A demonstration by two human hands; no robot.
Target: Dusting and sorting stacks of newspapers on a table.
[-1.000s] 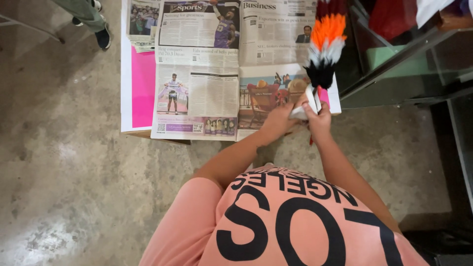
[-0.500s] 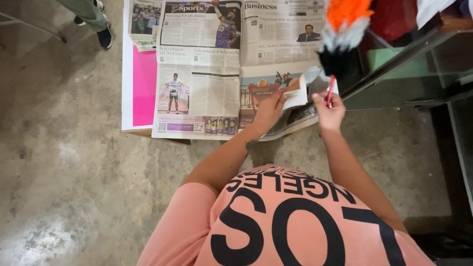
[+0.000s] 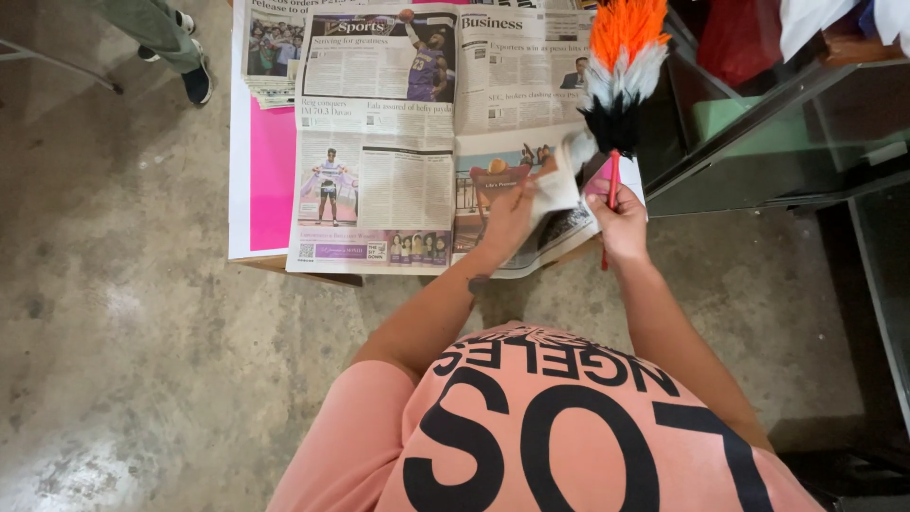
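While fingers (image 3: pixel 603 197) wrap its handle, the duster (image 3: pixel 621 66) stands upright.

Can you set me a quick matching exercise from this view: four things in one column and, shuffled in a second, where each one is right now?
Things:
1. feather duster
2. white cloth
3. newspaper
4. pink sheet

Places:
A. spread open across the table top
B. in the left hand, against the duster's dark feathers
C. under the newspaper, showing at its left edge
D. upright, its red handle in the right hand

Pairs: 1-D, 2-B, 3-A, 4-C
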